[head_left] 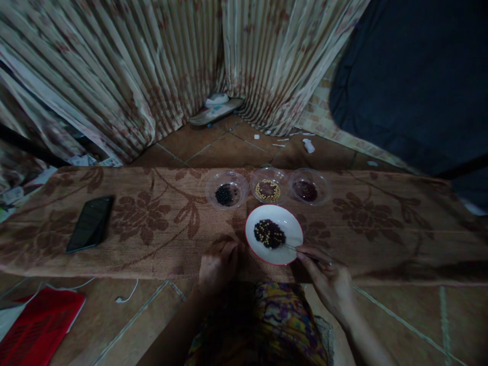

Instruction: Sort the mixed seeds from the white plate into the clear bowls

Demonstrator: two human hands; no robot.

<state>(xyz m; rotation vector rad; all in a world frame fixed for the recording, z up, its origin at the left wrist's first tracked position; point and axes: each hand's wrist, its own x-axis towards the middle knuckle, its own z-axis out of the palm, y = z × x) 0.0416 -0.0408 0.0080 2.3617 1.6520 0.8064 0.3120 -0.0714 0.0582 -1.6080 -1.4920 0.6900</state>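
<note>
My right hand (328, 279) grips a thin metal utensil (290, 247), whose exact kind I cannot make out; its tip reaches the mixed beans (269, 234). Dark and yellow ones lie together in a white red-rimmed plate (293, 233). Curled into a loose fist, my left hand (218, 264) rests on the cloth left of the plate, with nothing visible in it. Behind the plate stand three clear plastic bowls: a left bowl (241, 184) with black beans, a middle bowl (269, 175) with yellow ones, and a right bowl (322, 190) with dark red ones.
A brown flowered cloth (160, 249) covers the narrow table. On its left part lies a black phone (90, 223). Beyond it are a skateboard (217, 112), pleated curtains (183, 61) and scraps on the tiled floor. A red bag (41, 325) lies at lower left.
</note>
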